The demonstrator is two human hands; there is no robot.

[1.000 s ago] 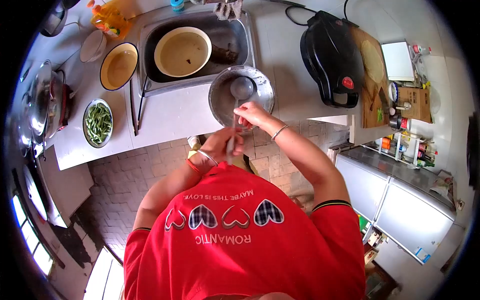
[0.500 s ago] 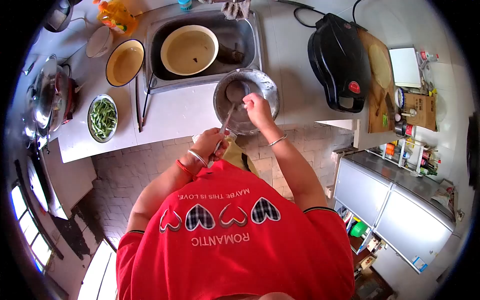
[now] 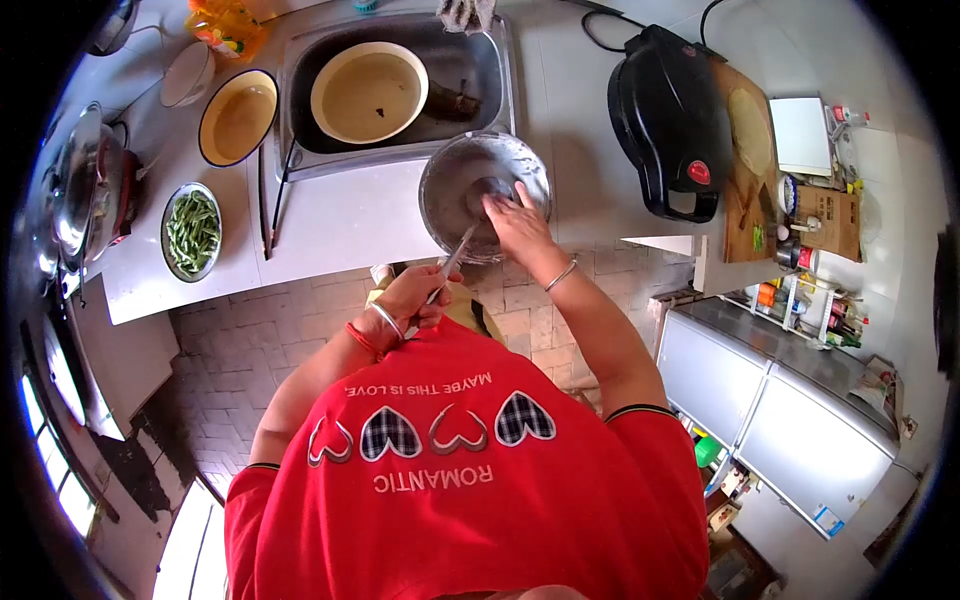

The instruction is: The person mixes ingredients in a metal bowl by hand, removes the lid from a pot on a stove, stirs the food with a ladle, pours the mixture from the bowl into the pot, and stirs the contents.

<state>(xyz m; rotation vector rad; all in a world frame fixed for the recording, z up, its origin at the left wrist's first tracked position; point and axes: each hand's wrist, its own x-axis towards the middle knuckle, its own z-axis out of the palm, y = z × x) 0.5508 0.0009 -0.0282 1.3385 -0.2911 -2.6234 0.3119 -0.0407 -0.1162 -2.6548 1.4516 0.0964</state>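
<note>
At the metal bowl (image 3: pixel 443 172), left fingers (image 3: pixel 428 276) clamp a ladle (image 3: pixel 458 251) — right fingers (image 3: pixel 501 209) sit apart.

The left hand (image 3: pixel 412 296) is gripping a ladle (image 3: pixel 459 250) by its handle, and the ladle's head is sitting inside a metal bowl (image 3: pixel 437 200). The right hand (image 3: pixel 520 232) is reaching into the bowl, fingers extending near that head; whether they are touching is not showing clearly. Behind, a basin (image 3: pixel 317 98) is holding cloudy liquid in the sink (image 3: pixel 478 65). Greens (image 3: pixel 192 232) are filling a dish (image 3: pixel 168 248) on the bench (image 3: pixel 580 190).
</note>
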